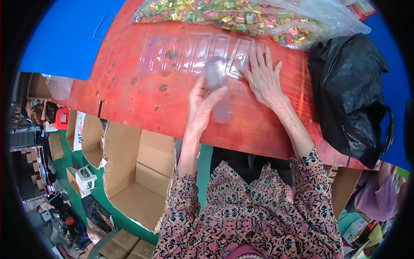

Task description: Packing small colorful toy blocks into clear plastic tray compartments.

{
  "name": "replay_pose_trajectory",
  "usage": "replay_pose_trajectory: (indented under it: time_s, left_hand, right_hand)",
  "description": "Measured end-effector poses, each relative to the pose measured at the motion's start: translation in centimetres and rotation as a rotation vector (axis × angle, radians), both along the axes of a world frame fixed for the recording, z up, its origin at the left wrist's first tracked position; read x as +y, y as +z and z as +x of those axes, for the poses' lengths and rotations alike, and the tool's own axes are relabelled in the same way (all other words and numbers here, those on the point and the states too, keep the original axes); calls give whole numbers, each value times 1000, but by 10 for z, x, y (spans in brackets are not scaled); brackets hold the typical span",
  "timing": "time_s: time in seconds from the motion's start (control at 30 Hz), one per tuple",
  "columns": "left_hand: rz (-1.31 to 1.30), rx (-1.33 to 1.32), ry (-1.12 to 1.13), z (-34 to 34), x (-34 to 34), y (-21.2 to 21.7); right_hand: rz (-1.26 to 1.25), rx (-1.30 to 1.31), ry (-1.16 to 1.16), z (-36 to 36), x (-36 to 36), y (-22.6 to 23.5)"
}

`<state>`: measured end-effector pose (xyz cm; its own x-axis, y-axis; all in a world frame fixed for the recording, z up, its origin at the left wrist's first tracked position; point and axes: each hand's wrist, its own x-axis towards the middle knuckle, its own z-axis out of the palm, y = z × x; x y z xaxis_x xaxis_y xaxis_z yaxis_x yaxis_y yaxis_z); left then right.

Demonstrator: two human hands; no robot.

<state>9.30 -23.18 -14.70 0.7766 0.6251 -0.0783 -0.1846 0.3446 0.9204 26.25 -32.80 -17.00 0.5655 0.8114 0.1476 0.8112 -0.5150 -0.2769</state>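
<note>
My left hand (200, 102) is closed on a narrow translucent plastic tray (214, 74), smeared by motion, over the red table. My right hand (266, 82) lies flat with fingers spread, its fingertips on the right end of a row of clear plastic trays (196, 52). These rectangular trays lie side by side across the table. The lower right part of the row meets my right thumb. Behind the row lies a big clear bag (254, 19) full of small wrapped pieces in yellow, green and pink.
A black plastic bag (351, 95) slumps on the table's right side. The red table (125, 101) has dark round spots. Below its front edge stands an open cardboard box (138, 181), with a white stool (85, 179) farther left. Blue surfaces (60, 39) border the table.
</note>
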Motion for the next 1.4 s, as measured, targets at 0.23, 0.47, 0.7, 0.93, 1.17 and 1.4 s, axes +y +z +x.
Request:
replay_pose_trajectory:
  time_s: [0.23,0.47,0.7,0.93,1.17,1.4]
  left_hand:
    - [44,142,-166,32,-8,9]
    - [39,182,-184,34,-14,10]
    - [11,128,-154,47,-12,3]
    - [-252,-58,-10,23,-11,16]
    - [-73,-133,177,14,-35,6]
    - [-49,-125,228,-39,-35,9]
  right_hand:
    - [27,78,42,7,-13,5]
    - [68,153,-46,7,-11,1]
    - [93,210,-26,2,-6,1]
    - [492,456,96,-19,-11,52]
    - [315,988,204,-46,-30,73]
    - [284,1467,276,-60,-20,42]
